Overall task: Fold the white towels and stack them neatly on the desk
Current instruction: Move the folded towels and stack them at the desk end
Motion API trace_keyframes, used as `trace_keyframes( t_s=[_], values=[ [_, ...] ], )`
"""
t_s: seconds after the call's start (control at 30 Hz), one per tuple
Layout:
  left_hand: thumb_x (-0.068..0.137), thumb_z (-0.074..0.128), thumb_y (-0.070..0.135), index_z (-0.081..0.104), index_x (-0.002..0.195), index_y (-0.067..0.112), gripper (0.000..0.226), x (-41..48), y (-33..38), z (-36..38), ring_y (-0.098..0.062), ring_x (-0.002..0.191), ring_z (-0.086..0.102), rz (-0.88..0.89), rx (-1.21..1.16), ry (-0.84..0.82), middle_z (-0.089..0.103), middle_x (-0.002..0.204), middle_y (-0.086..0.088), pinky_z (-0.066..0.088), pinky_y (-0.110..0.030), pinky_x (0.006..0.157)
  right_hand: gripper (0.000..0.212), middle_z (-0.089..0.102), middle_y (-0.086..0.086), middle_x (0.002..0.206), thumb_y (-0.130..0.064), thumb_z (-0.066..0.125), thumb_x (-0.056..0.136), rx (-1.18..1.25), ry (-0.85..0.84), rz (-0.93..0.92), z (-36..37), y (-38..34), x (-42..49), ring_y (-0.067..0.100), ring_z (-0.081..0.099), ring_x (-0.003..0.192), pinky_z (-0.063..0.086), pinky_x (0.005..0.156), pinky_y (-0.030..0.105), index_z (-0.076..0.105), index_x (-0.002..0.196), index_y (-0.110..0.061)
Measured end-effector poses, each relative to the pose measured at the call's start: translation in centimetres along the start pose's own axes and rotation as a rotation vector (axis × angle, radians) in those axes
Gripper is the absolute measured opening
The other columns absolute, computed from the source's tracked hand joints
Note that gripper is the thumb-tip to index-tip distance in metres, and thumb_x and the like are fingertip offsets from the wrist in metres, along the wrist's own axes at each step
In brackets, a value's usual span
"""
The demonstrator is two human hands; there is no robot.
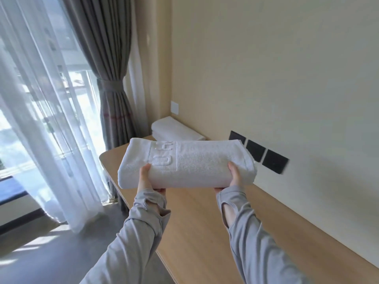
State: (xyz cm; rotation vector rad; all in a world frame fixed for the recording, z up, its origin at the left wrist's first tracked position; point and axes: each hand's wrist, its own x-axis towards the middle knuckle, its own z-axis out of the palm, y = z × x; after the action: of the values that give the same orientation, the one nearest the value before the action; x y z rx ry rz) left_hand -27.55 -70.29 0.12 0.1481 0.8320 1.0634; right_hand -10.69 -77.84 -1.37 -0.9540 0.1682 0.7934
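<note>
White folded towel (188,162) is held up off the table (205,222), roughly level, w/ both hands on its near edge: left hand (146,178) toward the left end, right hand (233,177) toward the right end. Each hand pinches it, thumb on top & fingers (159,190) curled underneath, so both are gripping the towel and neither is free. Its long axis runs left-right across the view. The stack of towels (174,129) already folded sits on the table's far corner, against the wall, directly beyond the held towel and a bit to the left; its near side is hidden behind the held one, so I can't tell how many are in it. Held towel & stack are apart, not touching. Key relation: the stack lies straight ahead of the fingers, away from the body, left hand prob. slightly nearer. The stack's long axis seems to follow the wall, so the held towel likely needs a small turn to line up before going down on top.
</note>
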Motion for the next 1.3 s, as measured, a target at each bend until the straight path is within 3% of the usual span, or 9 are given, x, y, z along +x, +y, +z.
trace_keyframes(
  t_s=[0.17,0.27,0.4,0.6,0.77,1.03,1.3],
  values=[
    [0.073,0.073,0.031,0.053,0.093,0.014,0.033,3.7,2.1,0.7,-0.023,0.096,0.063,0.022,-0.041,0.035,0.062,0.107,-0.008,0.052,-0.039,0.090,0.034,0.062,0.005,0.097,-0.035,0.078,0.067,-0.017,-0.017,0.044,3.6,2.0,3.0,0.026,0.062,0.089,0.056,0.075,0.045,0.055,0.091,-0.026],
    [0.075,0.072,0.028,0.053,0.094,0.013,0.031,6.2,2.7,1.8,-0.022,0.091,0.063,0.037,-0.056,0.034,0.063,0.104,-0.007,0.054,-0.037,0.079,0.033,0.062,0.005,0.096,-0.034,0.078,0.067,0.001,-0.005,0.055,5.6,2.7,5.4,0.025,0.062,0.086,0.056,0.067,0.040,0.056,0.090,-0.025],
    [0.074,0.073,0.027,0.052,0.096,0.013,0.033,9.6,3.4,3.9,-0.023,0.093,0.064,0.050,-0.088,0.035,0.063,0.105,-0.007,0.055,-0.038,0.076,0.033,0.064,0.004,0.096,-0.034,0.079,0.065,0.013,-0.032,0.063,8.6,2.7,8.5,0.025,0.064,0.086,0.057,0.073,0.044,0.059,0.090,-0.025],
    [0.072,0.074,0.028,0.053,0.100,0.014,0.038,14.4,5.0,6.4,-0.024,0.099,0.064,0.028,-0.090,-0.004,0.063,0.110,-0.007,0.054,-0.040,0.084,0.049,0.066,0.006,0.097,-0.036,0.082,0.051,0.042,-0.047,0.082,12.5,3.0,11.9,0.028,0.065,0.089,0.056,0.076,0.051,0.060,0.092,-0.022],
    [0.071,0.074,0.029,0.053,0.097,0.014,0.037,18.7,7.5,7.7,-0.023,0.094,0.064,-0.008,-0.056,-0.008,0.064,0.107,-0.007,0.055,-0.038,0.078,0.051,0.067,0.006,0.087,-0.035,0.085,0.044,0.097,-0.005,0.081,15.7,4.7,14.2,0.026,0.065,0.078,0.056,0.053,0.038,0.062,0.088,-0.020],
    [0.070,0.075,0.032,0.053,0.098,0.014,0.040,27.2,15.1,9.6,-0.023,0.094,0.065,-0.102,0.064,-0.077,0.063,0.107,-0.007,0.055,-0.036,0.072,0.054,0.068,0.007,0.101,-0.027,0.084,0.061,0.213,0.069,-0.033,23.7,9.8,16.1,0.026,0.067,0.089,0.058,0.071,0.042,0.059,0.108,-0.016],
    [0.071,0.074,0.035,0.054,0.092,0.017,0.035,33.4,19.3,12.0,-0.022,0.090,0.065,-0.172,0.181,-0.087,0.064,0.103,-0.005,0.055,-0.035,0.072,0.044,0.069,0.008,0.100,-0.027,0.081,0.066,0.269,0.147,-0.114,28.4,12.6,17.2,0.025,0.068,0.089,0.057,0.078,0.043,0.062,0.103,-0.014]
  ],
)
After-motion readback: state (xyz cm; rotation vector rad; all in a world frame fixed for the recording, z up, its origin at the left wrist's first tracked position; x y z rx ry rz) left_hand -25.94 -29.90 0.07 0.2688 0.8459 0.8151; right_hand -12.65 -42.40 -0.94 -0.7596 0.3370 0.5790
